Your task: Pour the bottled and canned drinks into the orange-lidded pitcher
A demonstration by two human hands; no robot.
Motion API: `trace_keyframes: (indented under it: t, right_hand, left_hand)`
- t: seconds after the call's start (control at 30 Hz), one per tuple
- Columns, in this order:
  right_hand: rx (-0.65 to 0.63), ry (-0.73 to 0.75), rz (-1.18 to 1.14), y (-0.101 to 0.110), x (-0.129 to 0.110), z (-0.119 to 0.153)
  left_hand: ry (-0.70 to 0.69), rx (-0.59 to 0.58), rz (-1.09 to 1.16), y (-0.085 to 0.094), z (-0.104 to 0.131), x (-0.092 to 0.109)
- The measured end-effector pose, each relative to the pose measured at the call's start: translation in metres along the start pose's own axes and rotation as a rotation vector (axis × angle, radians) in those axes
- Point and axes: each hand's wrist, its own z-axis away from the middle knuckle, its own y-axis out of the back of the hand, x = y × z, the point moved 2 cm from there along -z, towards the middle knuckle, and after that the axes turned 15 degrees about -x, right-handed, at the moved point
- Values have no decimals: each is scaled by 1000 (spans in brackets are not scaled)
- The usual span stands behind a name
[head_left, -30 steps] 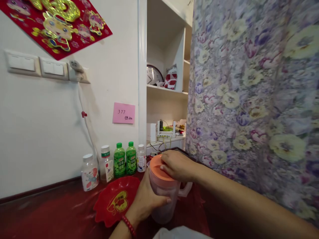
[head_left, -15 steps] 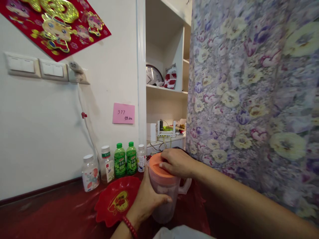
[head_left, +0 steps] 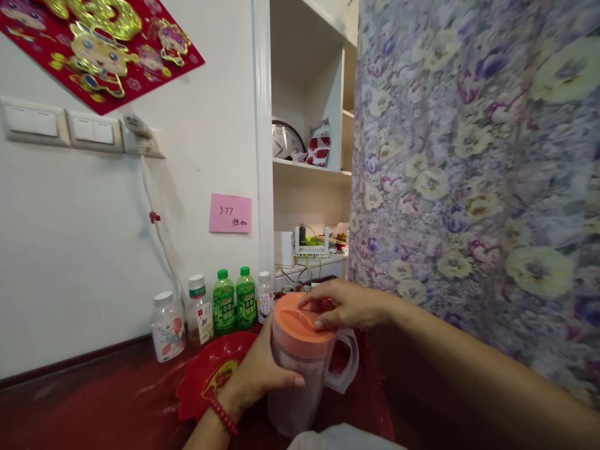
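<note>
A translucent plastic pitcher (head_left: 297, 387) with an orange lid (head_left: 295, 322) stands on the dark red table in front of me. Its clear handle (head_left: 345, 365) points to the right. My left hand (head_left: 262, 372), with a red bead bracelet on the wrist, is wrapped round the pitcher's left side, thumb across the front. From the right, my right hand (head_left: 344, 305) reaches over the lid, its thumb and fingers gripping the raised ridge on top. The lid sits on the pitcher's rim.
A red scalloped plate (head_left: 192, 381) lies left of the pitcher, partly behind my left forearm. Along the wall stand a white-capped jar (head_left: 169, 331), a clear bottle (head_left: 200, 312), two green drink bottles (head_left: 224, 306) and a small white bottle (head_left: 265, 297). A floral curtain (head_left: 469, 187) hangs at right.
The pitcher has shifted slightly toward me and to the left, and its handle shows more fully. My left hand moved with it. My right hand's fingers have shifted on the lid.
</note>
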Motion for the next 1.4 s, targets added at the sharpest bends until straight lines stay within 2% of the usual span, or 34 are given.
trace_keyframes:
  t: [0.17, 0.33, 0.47, 0.7, 0.83, 0.97, 1.07, 1.2, 1.3, 1.4]
  right_hand:
    - [27, -35, 194, 1, -6, 2]
    - [126, -80, 399, -8, -20, -2]
    - [209, -146, 447, -18, -20, -10]
    - [270, -319, 497, -25, -14, -22]
    - [277, -427, 519, -26, -25, -29]
    - [270, -508, 513, -25, -32, -36]
    - [296, -558, 486, -17, -31, -36]
    - [422, -609, 419, 14, -28, -27]
    - [490, -575, 343, 38, -26, -13]
    - [554, -514, 248, 46, -16, 11]
  left_hand:
    - [17, -25, -1, -1, -1, 3]
    - [-3, 38, -167, -5, -5, 10]
    - [-7, 96, -323, -13, -6, 10]
    - [22, 233, -392, -27, -9, 3]
    - [22, 288, -355, -30, -10, 5]
    - [-11, 273, -284, -31, -11, 5]
    - [-23, 277, -267, -31, -10, 3]
    - [-17, 323, -263, -27, -8, 0]
    - [12, 340, -280, -22, -7, -4]
    - [6, 311, -286, -18, -6, -7]
